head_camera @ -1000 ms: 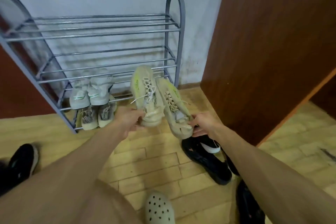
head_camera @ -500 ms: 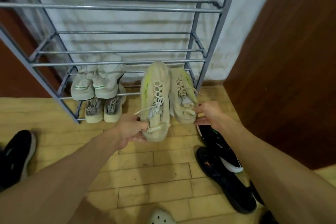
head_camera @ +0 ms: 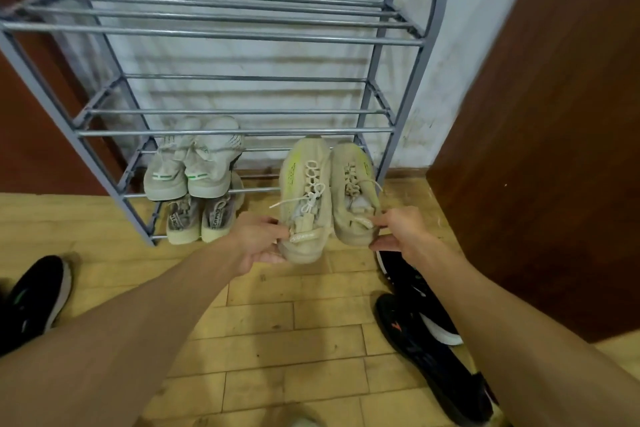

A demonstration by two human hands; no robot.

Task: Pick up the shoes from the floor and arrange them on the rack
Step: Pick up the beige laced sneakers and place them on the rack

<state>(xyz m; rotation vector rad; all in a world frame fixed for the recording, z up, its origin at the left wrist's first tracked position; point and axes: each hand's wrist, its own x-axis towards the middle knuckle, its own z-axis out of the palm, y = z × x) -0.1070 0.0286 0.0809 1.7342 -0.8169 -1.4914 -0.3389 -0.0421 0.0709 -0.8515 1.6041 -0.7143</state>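
Now fingers of left hand and right hand pinch knit beige sneakers near tubular rack.

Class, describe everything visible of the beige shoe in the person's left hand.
The beige shoe has a knit-looking upper, a neon yellow streak near the toe, pale laces and a lettered heel tab. The left hand grips its heel; its toe points toward the rack. It lies against its twin, held by the right hand. Whether it rests on a rail is unclear.
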